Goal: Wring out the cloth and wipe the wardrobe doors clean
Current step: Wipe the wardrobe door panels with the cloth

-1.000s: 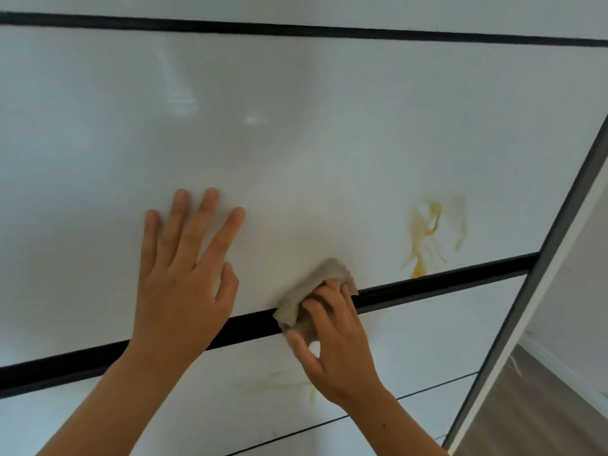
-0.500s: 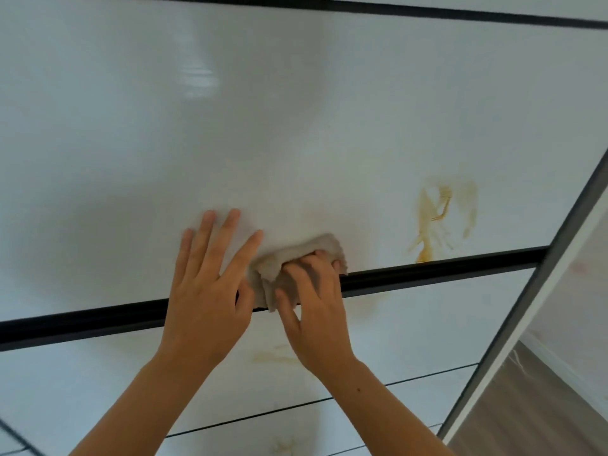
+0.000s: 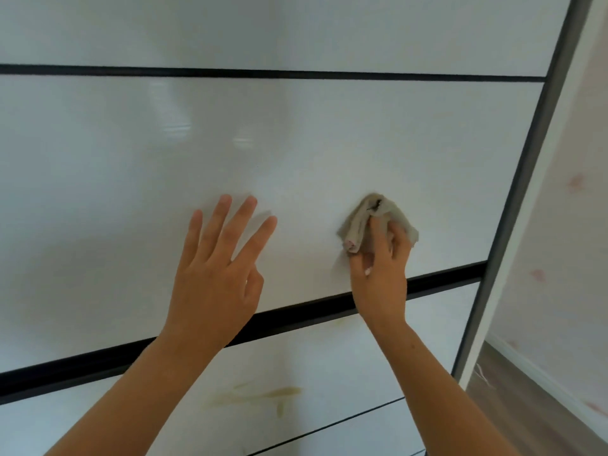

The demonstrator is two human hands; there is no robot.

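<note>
**Head view: we are rubbing the wardrobe door (image 3: 296, 143) with the cloth (image 3: 368, 222), right where the yellow smear was.**

Our right hand (image 3: 381, 278) is pinching the bunched cloth against the panel, having swept out to 3 o'clock of our left hand (image 3: 214, 284), which is resting spread on the door. That smear is no longer showing, so this patch is probably coming clean. A stain (image 3: 260, 394) is waiting at 6 o'clock, below the black strip (image 3: 98, 366). The grey frame (image 3: 526, 192) is closing in at 3 o'clock, and open panel is running toward 12 and 9.

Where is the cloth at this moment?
In the head view the cloth sits right of centre, bunched in the right hand against the white door panel, just above the black strip; the open left hand lies to its left.
</note>
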